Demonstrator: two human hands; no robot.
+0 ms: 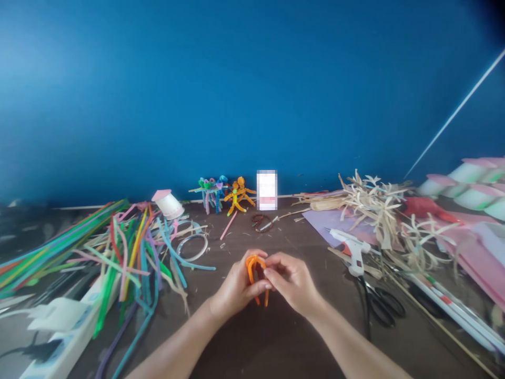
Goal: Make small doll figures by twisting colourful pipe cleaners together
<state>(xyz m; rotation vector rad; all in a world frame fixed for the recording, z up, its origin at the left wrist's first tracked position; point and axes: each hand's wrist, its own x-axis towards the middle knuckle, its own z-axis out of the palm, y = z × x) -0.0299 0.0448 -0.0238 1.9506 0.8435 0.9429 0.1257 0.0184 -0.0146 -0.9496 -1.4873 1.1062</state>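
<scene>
An orange pipe cleaner (252, 266), bent over into loops with its ends hanging down, is held between both hands above the dark table. My left hand (239, 279) is closed on its left side, thumb across the front. From the right, my right hand (291, 279) pinches the bent top with thumb and fingers. Beyond the hands, small orange pipe cleaner figures (239, 195) stand against the blue wall, beside blue, green and purple ones (215, 193). A pink stick (229, 225) and a beaded bracelet (263, 223) lie nearer.
Coloured pipe cleaners (130, 252) spread over the left, near a tape roll (192, 247), a small white cup (169, 204) and a power strip (74, 337). At right lie a glue gun (355, 250), black scissors (384, 305), dried husk flowers (374, 205) and pink paper (469, 252).
</scene>
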